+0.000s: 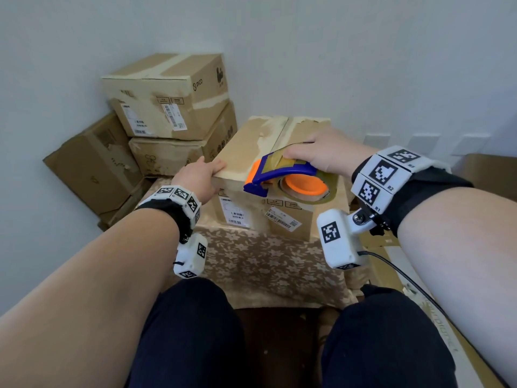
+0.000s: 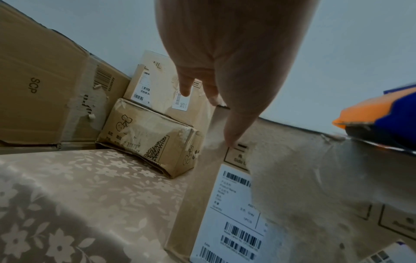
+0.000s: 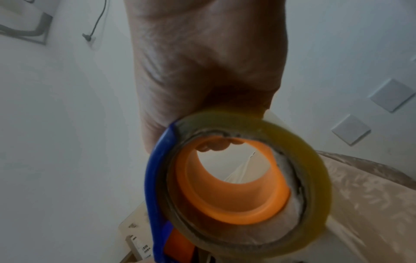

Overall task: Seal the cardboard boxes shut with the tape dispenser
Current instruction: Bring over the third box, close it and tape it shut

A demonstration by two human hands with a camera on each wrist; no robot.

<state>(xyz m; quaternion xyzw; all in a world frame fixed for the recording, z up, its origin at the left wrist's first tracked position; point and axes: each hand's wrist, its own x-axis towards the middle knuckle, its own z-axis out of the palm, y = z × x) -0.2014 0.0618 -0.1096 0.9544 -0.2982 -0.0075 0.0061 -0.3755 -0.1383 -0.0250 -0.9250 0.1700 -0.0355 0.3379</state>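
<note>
1. We see the cardboard box (image 1: 268,175) at the centre of the head view, standing on a floral cloth (image 1: 265,264).
2. Our left hand (image 1: 197,179) lies on the box's near left top corner, fingers fairly straight on the top and thumb down the front face, gripping nothing.
3. Our right hand (image 1: 321,155) curls around the tape dispenser (image 1: 282,177), blue-framed with an orange core, holding it over the box's near top edge, right of the left hand.
4. In the right wrist view the tape roll (image 3: 243,181) fills the lower centre, fingertips visible through its core.
5. More stacked boxes (image 1: 167,96) sit in the upper left.
</note>
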